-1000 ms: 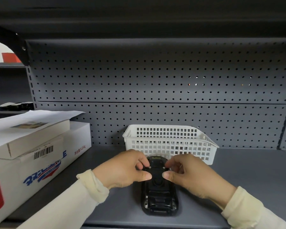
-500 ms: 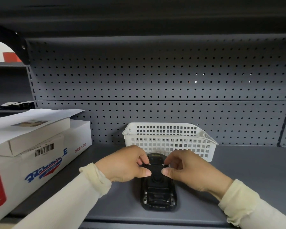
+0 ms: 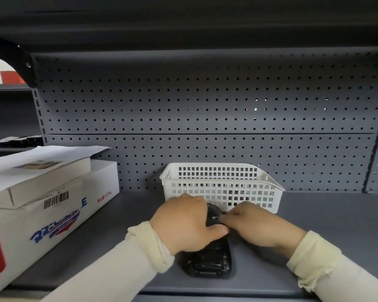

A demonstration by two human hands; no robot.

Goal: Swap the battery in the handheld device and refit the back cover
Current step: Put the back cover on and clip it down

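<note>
A black handheld device [image 3: 210, 258] lies back side up on the grey shelf, its far end pointing at the basket. My left hand [image 3: 183, 223] covers its upper left half, the thumb pressed across the back. My right hand [image 3: 255, 225] pinches at a small metal latch near the device's top right. Both hands hide most of the upper back, so I cannot tell whether the cover is on. No loose battery shows.
A white perforated plastic basket [image 3: 220, 188] stands right behind the device against the pegboard wall [image 3: 205, 110]. Stacked white cardboard boxes [image 3: 42, 205] with paper on top fill the left of the shelf [image 3: 327, 232]. The shelf's front edge runs just below the device.
Both hands have closed in over the device's upper part; the left hand now covers the left half, and the right fingers have moved onto the top right latch.
</note>
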